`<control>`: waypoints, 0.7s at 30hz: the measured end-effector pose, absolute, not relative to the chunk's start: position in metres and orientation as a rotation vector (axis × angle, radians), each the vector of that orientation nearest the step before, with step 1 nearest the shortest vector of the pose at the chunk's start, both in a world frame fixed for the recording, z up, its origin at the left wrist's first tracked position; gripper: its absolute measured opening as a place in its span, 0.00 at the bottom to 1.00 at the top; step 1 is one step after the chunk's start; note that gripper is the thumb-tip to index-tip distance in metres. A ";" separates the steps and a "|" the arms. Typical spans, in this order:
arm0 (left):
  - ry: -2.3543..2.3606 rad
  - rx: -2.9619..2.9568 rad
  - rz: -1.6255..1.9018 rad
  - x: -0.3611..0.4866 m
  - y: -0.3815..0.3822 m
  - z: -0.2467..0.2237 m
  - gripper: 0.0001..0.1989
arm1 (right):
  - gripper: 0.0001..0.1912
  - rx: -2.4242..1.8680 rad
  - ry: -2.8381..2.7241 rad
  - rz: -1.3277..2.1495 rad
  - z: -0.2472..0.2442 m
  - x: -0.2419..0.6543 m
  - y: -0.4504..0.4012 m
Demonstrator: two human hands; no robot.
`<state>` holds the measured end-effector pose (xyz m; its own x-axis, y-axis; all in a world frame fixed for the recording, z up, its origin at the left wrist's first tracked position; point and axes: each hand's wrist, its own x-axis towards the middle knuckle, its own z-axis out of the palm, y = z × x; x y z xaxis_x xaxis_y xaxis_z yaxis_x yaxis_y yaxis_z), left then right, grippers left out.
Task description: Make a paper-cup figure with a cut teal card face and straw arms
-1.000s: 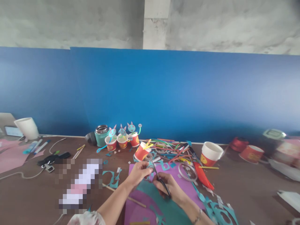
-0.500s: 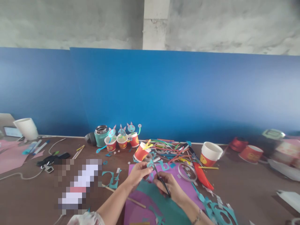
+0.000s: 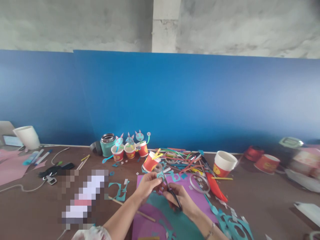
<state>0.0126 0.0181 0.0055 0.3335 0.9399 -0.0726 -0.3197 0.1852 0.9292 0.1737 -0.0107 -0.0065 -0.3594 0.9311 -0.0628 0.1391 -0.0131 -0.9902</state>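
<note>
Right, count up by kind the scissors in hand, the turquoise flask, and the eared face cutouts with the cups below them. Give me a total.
Scissors in the right hand: 1
Turquoise flask: 1
Eared face cutouts: 3
Cups below them: 3
Total: 8

Left hand [image 3: 147, 185] pinches teal paper [image 3: 160, 176], right hand [image 3: 184, 200] holds scissors [image 3: 176, 199]; 3 cat-topped cups [image 3: 130, 152] stand behind.

I get soft, muted light, with pale glare washing both ends of the blue partition [image 3: 155, 100] and shade along its foot. Toward the right edge I see the rightmost red cup [image 3: 267, 164] smeared, and coarse pixels mask part of the desk [image 3: 257, 203].
</note>
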 end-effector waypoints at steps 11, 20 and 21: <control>0.780 1.023 1.019 0.011 0.018 0.008 0.17 | 0.23 -1.123 -1.576 1.418 -0.003 0.173 -0.012; 0.819 1.005 1.066 0.011 0.022 0.001 0.18 | 0.20 -1.129 -1.593 1.405 -0.002 0.173 -0.011; 0.824 1.005 1.070 0.011 0.023 0.001 0.18 | 0.20 -1.136 -1.590 1.409 -0.002 0.174 -0.011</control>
